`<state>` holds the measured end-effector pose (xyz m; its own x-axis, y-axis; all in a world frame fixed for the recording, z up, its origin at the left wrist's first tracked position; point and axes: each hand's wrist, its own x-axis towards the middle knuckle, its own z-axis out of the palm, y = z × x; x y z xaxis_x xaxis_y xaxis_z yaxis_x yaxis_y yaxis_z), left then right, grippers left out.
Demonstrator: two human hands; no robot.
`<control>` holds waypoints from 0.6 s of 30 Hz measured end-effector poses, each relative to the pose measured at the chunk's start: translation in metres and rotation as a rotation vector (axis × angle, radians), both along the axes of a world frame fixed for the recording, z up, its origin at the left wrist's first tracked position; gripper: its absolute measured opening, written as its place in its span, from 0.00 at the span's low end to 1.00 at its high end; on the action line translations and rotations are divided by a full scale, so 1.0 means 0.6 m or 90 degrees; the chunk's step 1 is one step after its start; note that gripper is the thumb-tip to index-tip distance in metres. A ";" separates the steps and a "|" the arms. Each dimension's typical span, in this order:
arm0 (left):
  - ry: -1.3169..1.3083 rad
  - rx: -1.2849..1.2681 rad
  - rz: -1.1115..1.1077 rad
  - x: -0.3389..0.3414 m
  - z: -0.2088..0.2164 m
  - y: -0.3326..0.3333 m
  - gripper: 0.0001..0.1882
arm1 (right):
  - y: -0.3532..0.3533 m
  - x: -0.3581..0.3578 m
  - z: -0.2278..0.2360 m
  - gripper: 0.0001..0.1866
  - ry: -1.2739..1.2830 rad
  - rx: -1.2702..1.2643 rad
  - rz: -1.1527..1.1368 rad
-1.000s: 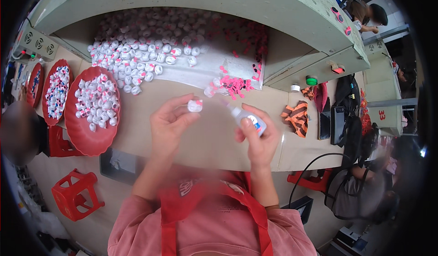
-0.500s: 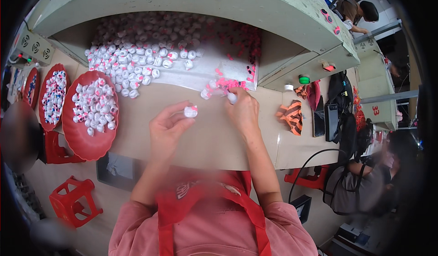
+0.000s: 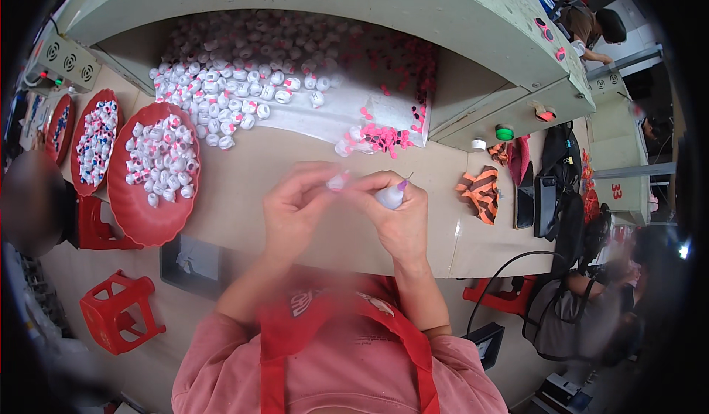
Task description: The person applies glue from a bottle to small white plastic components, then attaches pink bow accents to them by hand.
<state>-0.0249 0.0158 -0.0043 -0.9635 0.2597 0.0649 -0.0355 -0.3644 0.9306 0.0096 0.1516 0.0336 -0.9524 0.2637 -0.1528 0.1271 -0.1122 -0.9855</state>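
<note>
My left hand (image 3: 295,203) pinches a small white piece with a pink part (image 3: 339,182) between its fingertips. Touching it, my right hand (image 3: 395,214) grips a small white squeeze bottle with a thin needle tip (image 3: 391,194), and its fingertips meet the piece too. Both hands are held together above the beige tabletop (image 3: 244,192), close to my chest. Just beyond them lies a loose heap of small pink pieces (image 3: 384,139).
A big pile of white and pink pieces (image 3: 236,93) fills the space under the grey shelf (image 3: 413,8). Two red trays (image 3: 155,170) (image 3: 94,144) of pieces stand at the left. An orange striped cloth (image 3: 481,190), a green-topped jar (image 3: 504,132) and dark bags lie right. Red stools (image 3: 118,310) stand below.
My right hand reached out to the pink heap, then came back toward me and now meets the left hand at the small piece. The left hand stayed roughly in place.
</note>
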 end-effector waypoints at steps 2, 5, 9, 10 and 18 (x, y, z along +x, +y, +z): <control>0.035 -0.025 -0.003 -0.001 -0.002 -0.007 0.14 | -0.001 -0.002 0.000 0.05 -0.004 0.002 0.003; 0.040 -0.001 -0.001 -0.002 0.008 -0.006 0.14 | -0.005 -0.004 -0.002 0.05 -0.001 0.023 -0.004; -0.035 0.053 -0.040 -0.002 0.020 -0.014 0.17 | -0.004 -0.004 -0.008 0.06 -0.009 0.073 -0.003; -0.055 0.091 -0.060 -0.006 0.014 -0.019 0.16 | -0.006 -0.005 -0.006 0.06 -0.010 0.073 -0.002; -0.062 0.100 -0.025 0.000 0.012 -0.011 0.15 | -0.004 -0.009 0.004 0.07 0.036 0.123 0.036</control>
